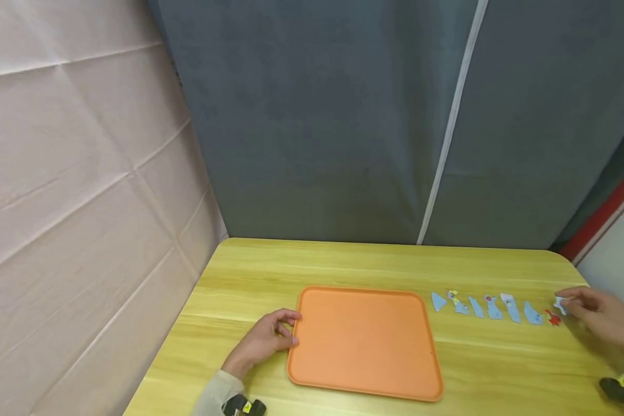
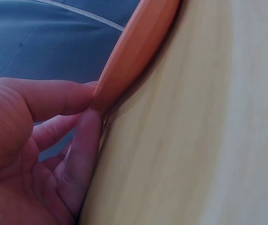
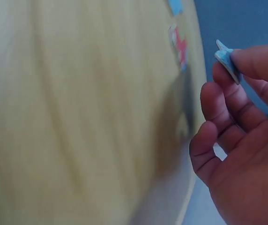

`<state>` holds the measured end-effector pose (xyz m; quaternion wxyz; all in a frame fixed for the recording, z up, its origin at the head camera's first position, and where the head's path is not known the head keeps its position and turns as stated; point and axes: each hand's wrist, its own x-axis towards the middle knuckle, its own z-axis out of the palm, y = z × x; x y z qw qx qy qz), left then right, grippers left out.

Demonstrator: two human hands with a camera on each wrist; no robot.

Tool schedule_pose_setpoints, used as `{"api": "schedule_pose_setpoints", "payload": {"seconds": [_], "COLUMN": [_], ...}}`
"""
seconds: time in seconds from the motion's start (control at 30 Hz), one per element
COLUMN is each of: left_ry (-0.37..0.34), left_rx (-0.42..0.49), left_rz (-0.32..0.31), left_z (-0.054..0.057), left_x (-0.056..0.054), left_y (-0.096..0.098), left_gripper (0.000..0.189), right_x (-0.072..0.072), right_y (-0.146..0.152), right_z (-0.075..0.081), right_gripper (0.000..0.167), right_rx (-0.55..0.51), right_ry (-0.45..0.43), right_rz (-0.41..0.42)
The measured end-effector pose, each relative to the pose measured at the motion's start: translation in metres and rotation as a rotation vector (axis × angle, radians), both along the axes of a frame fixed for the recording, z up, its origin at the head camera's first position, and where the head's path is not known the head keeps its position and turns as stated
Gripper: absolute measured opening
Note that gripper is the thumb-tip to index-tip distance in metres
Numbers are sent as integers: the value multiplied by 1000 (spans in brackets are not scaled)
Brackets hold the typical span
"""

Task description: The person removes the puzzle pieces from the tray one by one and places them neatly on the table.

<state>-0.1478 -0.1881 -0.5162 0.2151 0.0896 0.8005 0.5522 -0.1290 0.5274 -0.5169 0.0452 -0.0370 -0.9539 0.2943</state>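
At the right end of the table, my right hand [image 1: 600, 315] pinches a small light-blue puzzle piece [image 3: 227, 61] between thumb and index finger, held above the tabletop. The other fingers of that hand are loosely bent. Just left of it lies a red puzzle piece [image 1: 553, 317], the nearest in a row of irregular, mostly light-blue pieces [image 1: 511, 307]. My left hand [image 1: 264, 340] rests at the left edge of an orange tray [image 1: 364, 344]. Its thumb and index fingertip touch the rim, spaced apart along it, as the left wrist view shows close up.
The tray lies flat on a yellow wood-grain table [image 1: 312, 263], left of the row of pieces. A dark grey curtain [image 1: 317, 127] hangs behind the table, and a pale cloth wall [image 1: 83, 173] stands along the left side.
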Motion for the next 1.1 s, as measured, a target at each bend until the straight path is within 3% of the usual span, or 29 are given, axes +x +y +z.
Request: {"api": "schedule_pose_setpoints", "payload": {"seconds": [0.27,0.8,1.1], "left_ry": [-2,3,12], "left_rx": [9,7,-5], "left_rz": [-5,-7,-7], "left_z": [-1,1,2], "left_x": [1,0,0], "left_y": [-1,-1,-1], "left_gripper": [52,51,50], "right_x": [7,5,4], "right_y": [10,19,10], "right_z": [-8,-19,-10], "right_gripper": [31,20,36], "right_rx": [4,133,96], "right_ry": [38,-12,3], "right_rz": [-43,-39,-69]}}
